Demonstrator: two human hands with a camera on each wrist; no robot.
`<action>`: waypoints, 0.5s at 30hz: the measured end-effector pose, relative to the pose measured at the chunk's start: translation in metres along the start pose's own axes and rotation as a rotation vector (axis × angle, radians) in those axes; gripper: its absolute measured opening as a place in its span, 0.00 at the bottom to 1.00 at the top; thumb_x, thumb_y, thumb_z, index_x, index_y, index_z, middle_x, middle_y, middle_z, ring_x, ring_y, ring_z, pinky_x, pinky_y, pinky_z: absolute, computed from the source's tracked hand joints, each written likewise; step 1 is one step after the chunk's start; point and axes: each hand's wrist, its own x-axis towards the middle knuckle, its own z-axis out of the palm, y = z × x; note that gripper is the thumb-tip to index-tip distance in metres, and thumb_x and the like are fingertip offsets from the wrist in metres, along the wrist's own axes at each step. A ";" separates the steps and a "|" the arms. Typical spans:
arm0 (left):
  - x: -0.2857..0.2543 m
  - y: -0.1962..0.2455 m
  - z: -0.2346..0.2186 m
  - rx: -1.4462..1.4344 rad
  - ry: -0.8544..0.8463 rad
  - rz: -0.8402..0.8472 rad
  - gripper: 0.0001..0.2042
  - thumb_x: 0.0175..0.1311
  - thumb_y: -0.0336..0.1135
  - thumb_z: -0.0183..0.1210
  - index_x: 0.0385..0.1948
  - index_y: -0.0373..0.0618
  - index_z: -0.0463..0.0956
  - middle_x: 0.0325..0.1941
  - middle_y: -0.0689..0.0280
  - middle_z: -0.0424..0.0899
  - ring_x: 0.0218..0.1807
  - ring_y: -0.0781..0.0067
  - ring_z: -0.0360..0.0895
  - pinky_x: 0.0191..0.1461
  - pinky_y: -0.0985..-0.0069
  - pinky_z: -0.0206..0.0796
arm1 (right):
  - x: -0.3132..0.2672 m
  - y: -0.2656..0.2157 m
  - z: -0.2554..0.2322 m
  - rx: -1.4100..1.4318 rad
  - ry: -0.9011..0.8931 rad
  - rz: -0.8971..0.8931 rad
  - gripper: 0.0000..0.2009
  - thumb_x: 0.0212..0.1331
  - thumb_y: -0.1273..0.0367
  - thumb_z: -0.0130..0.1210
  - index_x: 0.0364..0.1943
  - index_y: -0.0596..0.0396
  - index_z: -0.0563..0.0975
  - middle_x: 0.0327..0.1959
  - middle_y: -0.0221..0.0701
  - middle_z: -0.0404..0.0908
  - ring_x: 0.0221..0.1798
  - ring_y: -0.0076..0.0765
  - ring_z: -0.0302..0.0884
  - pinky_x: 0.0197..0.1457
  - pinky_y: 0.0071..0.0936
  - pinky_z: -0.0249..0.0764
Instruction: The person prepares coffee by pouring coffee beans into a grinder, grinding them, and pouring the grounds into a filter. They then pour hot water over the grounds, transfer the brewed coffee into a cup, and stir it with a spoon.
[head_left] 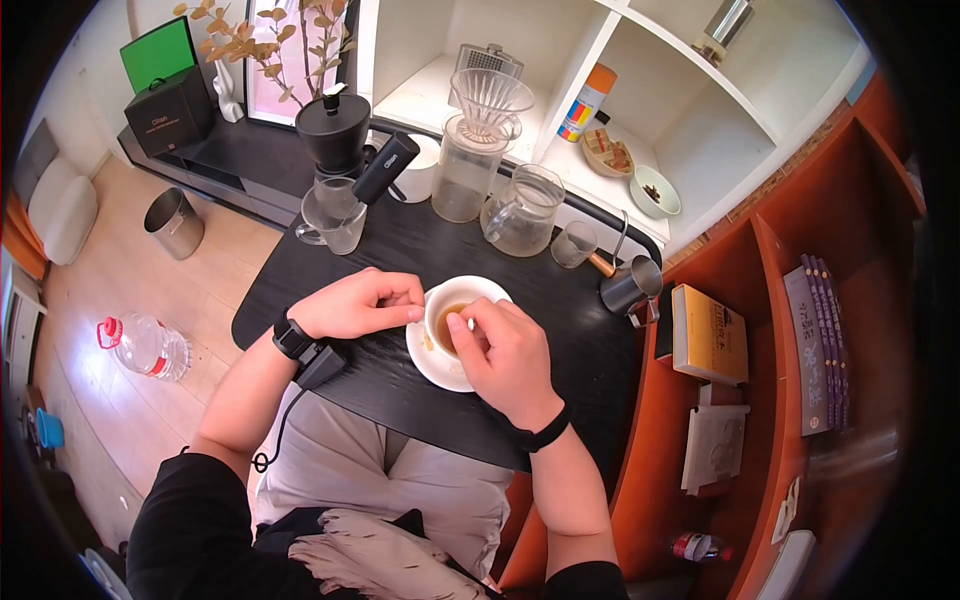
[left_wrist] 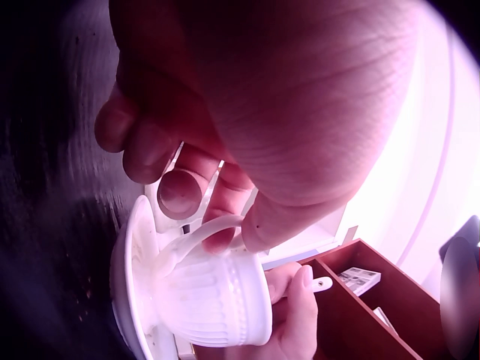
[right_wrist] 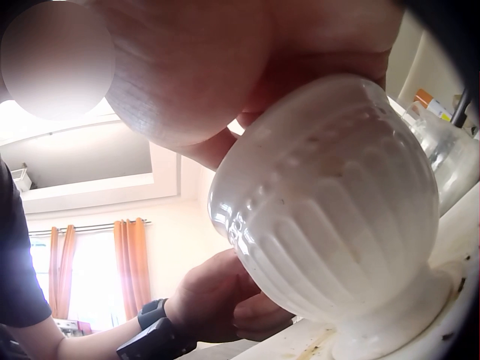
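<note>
A white ribbed teacup [right_wrist: 330,202] stands on a white saucer [head_left: 424,362] on the black table. Brown liquid [head_left: 447,322] shows inside it in the head view. At the cup's left side, my left hand [head_left: 360,303] pinches the cup handle [left_wrist: 196,238] between thumb and finger. From the other side, my right hand [head_left: 508,360] reaches over the rim and pinches a slim white spoon; the end of the spoon [left_wrist: 322,284] sticks out past the fingertips. The rest of the spoon is hidden by the hand and cup. Light brown drips mark the saucer.
Behind the cup stand a glass mug [head_left: 335,222], a coffee grinder [head_left: 332,130], a glass dripper [head_left: 490,100] on a carafe, a glass server [head_left: 522,212], a small glass [head_left: 574,245] and a metal pitcher [head_left: 630,285]. A bookshelf [head_left: 765,250] borders the right side.
</note>
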 end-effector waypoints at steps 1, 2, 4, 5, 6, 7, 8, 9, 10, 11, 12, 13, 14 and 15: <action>0.000 0.000 0.000 -0.003 0.002 0.006 0.08 0.79 0.36 0.61 0.42 0.40 0.78 0.29 0.71 0.83 0.32 0.83 0.71 0.40 0.77 0.65 | 0.000 0.000 0.000 -0.008 -0.011 -0.001 0.11 0.68 0.65 0.65 0.29 0.52 0.78 0.19 0.29 0.75 0.26 0.36 0.76 0.30 0.36 0.72; 0.000 -0.001 0.001 -0.005 0.004 0.012 0.08 0.79 0.36 0.61 0.42 0.40 0.78 0.29 0.71 0.83 0.33 0.82 0.72 0.40 0.77 0.65 | 0.000 -0.001 0.000 -0.007 -0.012 0.001 0.11 0.68 0.65 0.65 0.29 0.52 0.78 0.19 0.29 0.75 0.26 0.36 0.76 0.30 0.36 0.72; 0.000 -0.001 0.001 -0.001 0.002 0.010 0.08 0.79 0.36 0.61 0.42 0.40 0.78 0.29 0.70 0.84 0.33 0.82 0.73 0.40 0.76 0.66 | 0.001 -0.004 -0.001 -0.015 -0.045 0.003 0.11 0.68 0.65 0.65 0.30 0.52 0.78 0.21 0.29 0.78 0.29 0.39 0.79 0.34 0.37 0.74; 0.000 -0.001 0.001 0.004 0.002 0.010 0.08 0.79 0.36 0.60 0.42 0.40 0.78 0.29 0.69 0.84 0.33 0.81 0.74 0.40 0.76 0.66 | 0.000 -0.005 -0.001 -0.014 -0.045 0.005 0.11 0.68 0.65 0.65 0.30 0.52 0.78 0.21 0.29 0.78 0.29 0.39 0.79 0.34 0.37 0.74; 0.000 0.000 0.000 0.003 0.001 0.007 0.08 0.79 0.36 0.60 0.42 0.40 0.78 0.29 0.69 0.84 0.33 0.81 0.74 0.40 0.76 0.66 | 0.000 -0.006 -0.001 -0.012 -0.061 0.000 0.10 0.67 0.65 0.65 0.30 0.52 0.78 0.23 0.30 0.80 0.31 0.41 0.80 0.37 0.39 0.75; 0.000 0.000 0.000 0.016 -0.001 0.004 0.09 0.79 0.36 0.60 0.42 0.40 0.78 0.29 0.69 0.84 0.32 0.81 0.74 0.40 0.76 0.66 | 0.000 -0.006 0.000 -0.009 -0.077 -0.004 0.09 0.66 0.66 0.64 0.31 0.52 0.78 0.25 0.31 0.82 0.33 0.43 0.81 0.39 0.40 0.76; 0.001 0.001 0.000 0.028 -0.004 0.001 0.09 0.79 0.36 0.60 0.43 0.40 0.78 0.29 0.69 0.84 0.32 0.81 0.74 0.40 0.75 0.66 | -0.001 -0.006 0.000 -0.008 -0.078 -0.001 0.09 0.66 0.66 0.64 0.31 0.52 0.78 0.25 0.31 0.82 0.33 0.43 0.81 0.39 0.40 0.76; 0.001 0.001 0.000 0.026 -0.006 -0.002 0.09 0.79 0.36 0.60 0.43 0.40 0.78 0.29 0.69 0.84 0.32 0.81 0.74 0.40 0.75 0.66 | -0.001 -0.007 0.001 -0.019 -0.093 -0.009 0.08 0.66 0.67 0.64 0.32 0.52 0.79 0.27 0.31 0.83 0.34 0.45 0.82 0.41 0.41 0.76; 0.001 0.001 0.000 0.025 0.002 0.006 0.09 0.79 0.36 0.60 0.43 0.40 0.78 0.29 0.69 0.84 0.32 0.81 0.73 0.39 0.75 0.66 | -0.002 -0.007 0.001 -0.030 -0.108 -0.017 0.07 0.65 0.67 0.64 0.33 0.52 0.79 0.29 0.32 0.84 0.36 0.46 0.83 0.43 0.42 0.76; 0.000 0.002 0.001 0.024 0.009 0.013 0.09 0.79 0.36 0.60 0.43 0.40 0.78 0.28 0.69 0.83 0.31 0.81 0.72 0.38 0.75 0.65 | -0.002 -0.007 0.001 -0.029 -0.110 -0.014 0.07 0.65 0.67 0.64 0.33 0.52 0.79 0.29 0.32 0.84 0.36 0.46 0.83 0.43 0.42 0.76; 0.000 0.003 0.001 0.023 0.008 0.011 0.09 0.79 0.36 0.60 0.43 0.40 0.78 0.28 0.69 0.83 0.31 0.81 0.72 0.38 0.75 0.65 | -0.003 -0.007 0.001 -0.029 -0.121 -0.011 0.06 0.65 0.67 0.64 0.33 0.52 0.79 0.29 0.32 0.84 0.36 0.46 0.83 0.44 0.43 0.76; 0.000 0.005 0.000 0.026 0.006 0.004 0.09 0.78 0.36 0.61 0.43 0.40 0.78 0.28 0.69 0.83 0.31 0.81 0.71 0.37 0.76 0.64 | -0.003 -0.007 0.001 -0.029 -0.131 -0.010 0.06 0.64 0.68 0.63 0.33 0.52 0.78 0.30 0.32 0.84 0.37 0.46 0.83 0.44 0.43 0.76; 0.000 0.006 0.000 0.030 0.005 -0.002 0.09 0.78 0.36 0.61 0.43 0.40 0.78 0.27 0.70 0.82 0.30 0.82 0.70 0.36 0.76 0.63 | -0.003 -0.007 0.002 -0.030 -0.131 -0.008 0.06 0.64 0.68 0.63 0.33 0.52 0.78 0.30 0.32 0.84 0.37 0.46 0.83 0.44 0.43 0.76; 0.001 0.004 0.001 0.029 0.003 -0.002 0.09 0.78 0.36 0.61 0.43 0.40 0.78 0.27 0.70 0.82 0.30 0.82 0.70 0.36 0.76 0.63 | -0.003 -0.006 0.002 -0.032 -0.131 -0.012 0.06 0.64 0.68 0.64 0.33 0.52 0.78 0.30 0.32 0.84 0.37 0.46 0.83 0.44 0.43 0.76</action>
